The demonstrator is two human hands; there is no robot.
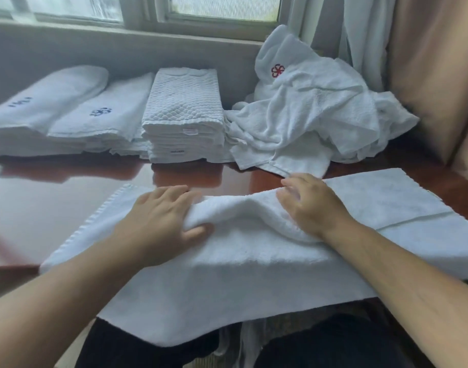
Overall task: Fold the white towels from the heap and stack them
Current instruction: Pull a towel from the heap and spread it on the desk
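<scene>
A white towel (227, 274) lies spread across the glossy red-brown table (55, 203), its near edge hanging over onto the person's lap. Across its middle the cloth is bunched into a raised ridge. The left hand (161, 221) pinches that ridge, fingers over the top and thumb tucked beneath. The right hand (311, 205) grips the ridge further along, fingers curled into the cloth.

At the back right of the table sits the heap (307, 120) of crumpled white towels, one showing a red emblem (277, 70). Just beside it on the left stands a waffle stack (185, 110), neatly folded; next comes a blue-flower stack (102, 120), then an end stack (41, 110), all against the wall under the window (222, 6).
</scene>
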